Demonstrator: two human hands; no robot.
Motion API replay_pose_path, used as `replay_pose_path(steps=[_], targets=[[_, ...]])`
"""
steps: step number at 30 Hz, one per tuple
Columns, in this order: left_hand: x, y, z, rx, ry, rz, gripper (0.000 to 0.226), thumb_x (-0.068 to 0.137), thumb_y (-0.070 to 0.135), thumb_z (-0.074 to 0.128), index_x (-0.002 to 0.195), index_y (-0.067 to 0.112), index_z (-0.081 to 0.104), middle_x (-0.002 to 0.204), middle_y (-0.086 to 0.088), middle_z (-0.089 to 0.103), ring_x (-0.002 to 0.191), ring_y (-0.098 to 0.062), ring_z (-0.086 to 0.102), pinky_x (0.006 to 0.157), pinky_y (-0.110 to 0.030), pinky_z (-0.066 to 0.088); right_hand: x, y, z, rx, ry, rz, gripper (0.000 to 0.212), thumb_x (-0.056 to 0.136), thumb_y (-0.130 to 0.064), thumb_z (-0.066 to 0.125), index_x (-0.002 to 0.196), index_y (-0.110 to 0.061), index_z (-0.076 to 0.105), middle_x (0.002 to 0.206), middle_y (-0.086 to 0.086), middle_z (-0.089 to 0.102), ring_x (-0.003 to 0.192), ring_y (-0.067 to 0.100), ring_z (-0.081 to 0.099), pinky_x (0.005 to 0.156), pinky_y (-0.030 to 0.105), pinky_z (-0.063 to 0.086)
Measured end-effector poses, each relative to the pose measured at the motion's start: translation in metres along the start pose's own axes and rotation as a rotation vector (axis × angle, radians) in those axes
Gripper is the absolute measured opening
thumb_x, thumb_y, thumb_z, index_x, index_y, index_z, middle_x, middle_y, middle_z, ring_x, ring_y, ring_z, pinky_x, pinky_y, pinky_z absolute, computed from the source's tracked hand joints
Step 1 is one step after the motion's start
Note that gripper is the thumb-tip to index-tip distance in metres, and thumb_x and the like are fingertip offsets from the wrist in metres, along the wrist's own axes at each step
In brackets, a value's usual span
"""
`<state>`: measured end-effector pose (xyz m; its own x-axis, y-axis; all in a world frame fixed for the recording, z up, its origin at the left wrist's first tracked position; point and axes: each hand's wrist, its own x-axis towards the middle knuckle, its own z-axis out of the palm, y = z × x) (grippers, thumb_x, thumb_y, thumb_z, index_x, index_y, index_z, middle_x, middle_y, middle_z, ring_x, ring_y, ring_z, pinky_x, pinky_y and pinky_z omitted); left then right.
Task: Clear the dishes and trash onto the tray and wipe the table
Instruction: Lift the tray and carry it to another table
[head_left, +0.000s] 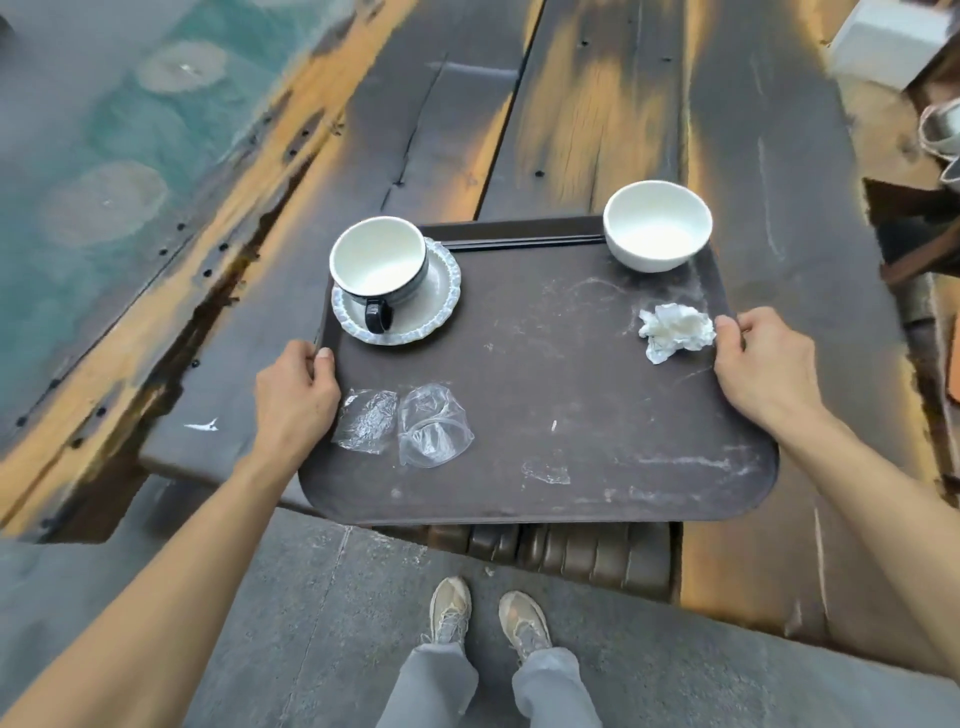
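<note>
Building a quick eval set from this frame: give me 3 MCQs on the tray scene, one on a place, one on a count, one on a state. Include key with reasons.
1. Where on the tray is the crumpled napkin?
A. beside the saucer
B. near the right edge, by the right hand
C. inside the bowl

2. How many clear plastic wrappers lie by the left hand?
A. two
B. none
C. five

3. What state is the cup in?
A. tipped on its side
B. upside down
C. upright on the saucer, nothing visible inside

Key:
1 B, the napkin lies just beside the right hand, below the bowl.
2 A, one wrapper and a second lie side by side next to the left hand.
3 C, its white interior faces up and it stands on the saucer, handle toward the person.
</note>
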<state>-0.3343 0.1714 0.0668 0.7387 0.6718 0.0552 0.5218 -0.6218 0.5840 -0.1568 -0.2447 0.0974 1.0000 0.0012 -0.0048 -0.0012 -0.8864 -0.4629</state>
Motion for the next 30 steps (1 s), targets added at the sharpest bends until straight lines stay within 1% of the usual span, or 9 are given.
replay_pose_path(steps=[5,9,12,14,15,19,21,26,30], targets=[[-0.016,0.016,-0.065,-0.001,0.119,-0.085,0.031,0.098,0.031,0.045,0.081,0.006,0.053,0.072,-0.010,0.059,0.072,-0.029,0.052,0.067,-0.038,0.035,0.021,-0.051,-0.038,0.022,-0.043,-0.130,0.038,0.101,-0.041,0.040,0.104,-0.007,0.058,0.100,0.022,0.068,0.105,0.043,0.057,0.076,0.036,0.034],[-0.034,0.021,-0.118,-0.010,0.221,-0.153,0.026,0.096,0.031,0.046,0.079,0.013,0.055,0.067,-0.002,0.058,0.071,-0.027,0.053,0.066,-0.037,0.035,0.028,-0.101,-0.062,0.045,-0.072,-0.267,0.034,0.101,-0.039,0.041,0.097,-0.009,0.057,0.101,0.022,0.067,0.104,0.044,0.056,0.078,0.039,0.036],[-0.054,0.019,-0.158,-0.029,0.300,-0.219,0.022,0.096,0.029,0.048,0.081,0.015,0.056,0.070,0.000,0.058,0.074,-0.027,0.053,0.067,-0.035,0.034,0.028,-0.142,-0.074,0.048,-0.095,-0.372,0.033,0.099,-0.040,0.042,0.094,-0.011,0.057,0.093,0.016,0.067,0.100,0.042,0.057,0.077,0.041,0.039],[-0.069,0.018,-0.185,-0.018,0.357,-0.265,0.022,0.097,0.029,0.048,0.086,0.013,0.059,0.076,-0.003,0.062,0.078,-0.027,0.053,0.069,-0.035,0.034,0.025,-0.171,-0.080,0.065,-0.120,-0.447,0.030,0.099,-0.038,0.044,0.090,-0.013,0.056,0.086,0.011,0.063,0.098,0.041,0.058,0.074,0.039,0.036],[-0.078,0.016,-0.198,-0.011,0.388,-0.292,0.022,0.097,0.029,0.048,0.088,0.012,0.059,0.078,-0.004,0.063,0.079,-0.027,0.053,0.070,-0.035,0.033,0.022,-0.186,-0.082,0.075,-0.138,-0.484,0.027,0.100,-0.037,0.045,0.091,-0.013,0.056,0.085,0.009,0.061,0.099,0.040,0.058,0.074,0.038,0.034],[-0.115,0.000,-0.248,-0.016,0.478,-0.400,0.023,0.097,0.031,0.048,0.088,0.013,0.060,0.076,-0.004,0.065,0.080,-0.029,0.057,0.071,-0.038,0.038,0.007,-0.246,-0.086,0.084,-0.181,-0.633,0.028,0.100,-0.034,0.047,0.096,-0.010,0.060,0.090,0.010,0.059,0.101,0.039,0.059,0.073,0.035,0.033],[-0.132,-0.011,-0.271,-0.010,0.521,-0.444,0.022,0.096,0.030,0.049,0.086,0.014,0.060,0.073,-0.005,0.065,0.080,-0.031,0.059,0.071,-0.039,0.040,-0.002,-0.274,-0.083,0.087,-0.189,-0.701,0.029,0.100,-0.035,0.047,0.092,-0.010,0.059,0.087,0.008,0.058,0.098,0.039,0.059,0.072,0.035,0.033],[-0.175,-0.031,-0.325,0.015,0.642,-0.544,0.022,0.096,0.029,0.050,0.084,0.014,0.061,0.075,-0.004,0.066,0.078,-0.029,0.057,0.069,-0.036,0.036,-0.032,-0.346,-0.071,0.122,-0.257,-0.835,0.029,0.099,-0.038,0.047,0.090,-0.013,0.058,0.087,0.007,0.060,0.096,0.035,0.058,0.072,0.036,0.033],[-0.203,-0.062,-0.366,0.018,0.718,-0.617,0.020,0.095,0.028,0.052,0.082,0.015,0.061,0.075,-0.004,0.065,0.081,-0.032,0.059,0.070,-0.037,0.040,-0.071,-0.404,-0.062,0.136,-0.296,-0.936,0.032,0.099,-0.034,0.048,0.083,-0.008,0.057,0.081,0.011,0.059,0.086,0.033,0.054,0.070,0.037,0.031]])
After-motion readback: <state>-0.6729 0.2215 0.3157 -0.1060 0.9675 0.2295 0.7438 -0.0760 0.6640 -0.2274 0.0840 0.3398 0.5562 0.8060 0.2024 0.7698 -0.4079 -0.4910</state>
